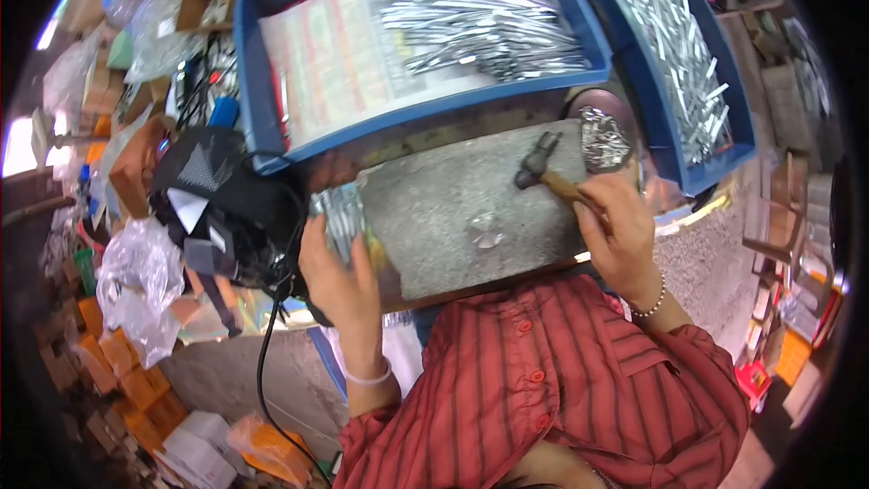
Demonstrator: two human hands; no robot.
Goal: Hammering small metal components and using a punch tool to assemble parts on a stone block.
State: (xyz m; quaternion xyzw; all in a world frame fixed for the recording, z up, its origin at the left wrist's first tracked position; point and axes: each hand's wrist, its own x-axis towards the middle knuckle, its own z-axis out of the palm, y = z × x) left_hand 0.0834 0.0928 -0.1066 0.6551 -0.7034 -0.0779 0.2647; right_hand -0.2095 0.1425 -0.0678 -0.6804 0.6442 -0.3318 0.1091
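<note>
My right hand point(620, 231) is closed round the wooden handle of a small hammer point(561, 186). The dark metal head of the hammer is over the right part of a grey, worn metal slab point(444, 208). At the slab's left edge my left hand point(344, 281) has its fingers apart, with thumb and forefinger on either side of a small pile of silvery metal strips point(340, 215). The fingertips reach the pile; no strip is plainly lifted. A shiny round spot point(486, 230) shows on the slab. Beyond the right hand stands a round bowl of small metal pieces point(604, 138).
Behind the slab, a blue tray point(398, 109) holds many metal rods and printed paper. Another blue tray point(692, 177) of rods lies at the right. A black bag point(222, 181) with a cable point(262, 353) sits at the left, near clear plastic bags point(140, 281) and boxes.
</note>
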